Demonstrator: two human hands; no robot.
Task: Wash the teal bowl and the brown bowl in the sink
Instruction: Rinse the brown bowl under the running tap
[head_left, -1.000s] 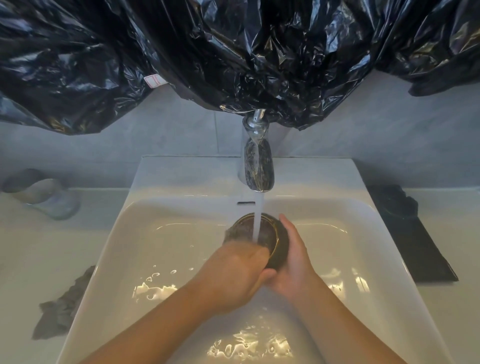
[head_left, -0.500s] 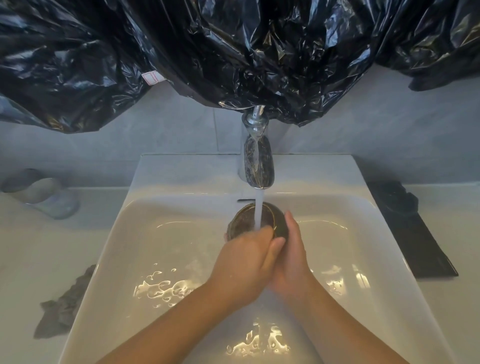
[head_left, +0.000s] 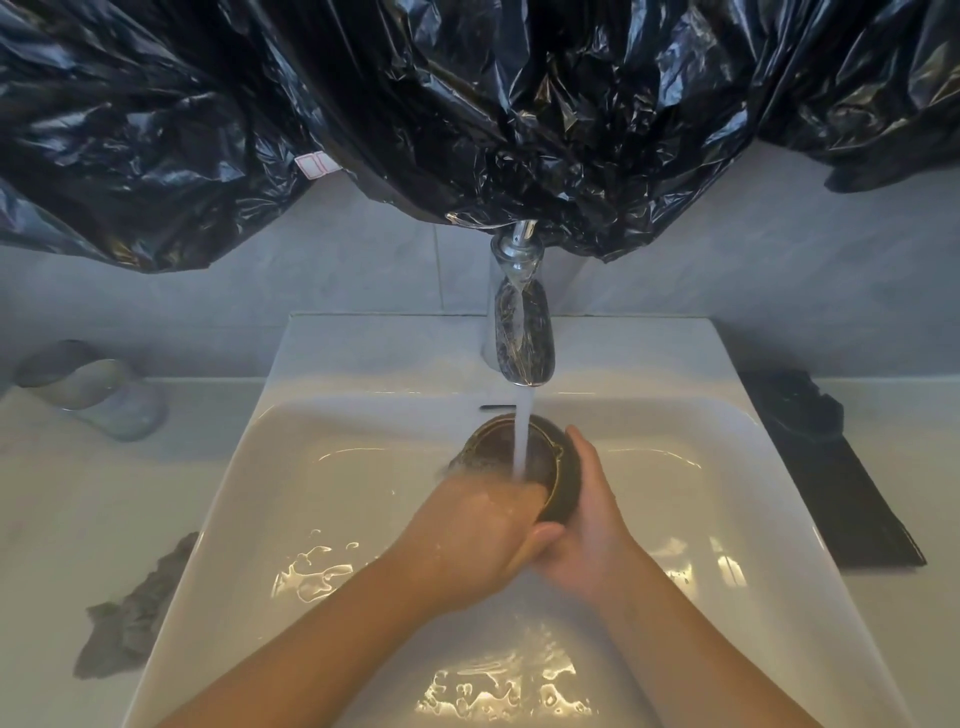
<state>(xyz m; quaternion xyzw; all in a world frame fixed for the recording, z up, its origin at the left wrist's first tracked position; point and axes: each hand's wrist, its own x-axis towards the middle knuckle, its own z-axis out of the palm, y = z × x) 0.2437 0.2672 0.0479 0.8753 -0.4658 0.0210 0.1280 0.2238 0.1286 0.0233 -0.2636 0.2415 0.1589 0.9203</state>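
Right grip (head_left: 587, 525) seemingly round brown bowl (head_left: 488, 448).

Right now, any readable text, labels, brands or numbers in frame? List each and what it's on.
No legible text.
White tag with red edging on the black plastic sheeting: too small and blurred to read.
Faucet, brown bowl, sink: no markings visible.

Dim, hazy light; glare on the sink (head_left: 769, 467) water; edges bowed, soft focus.
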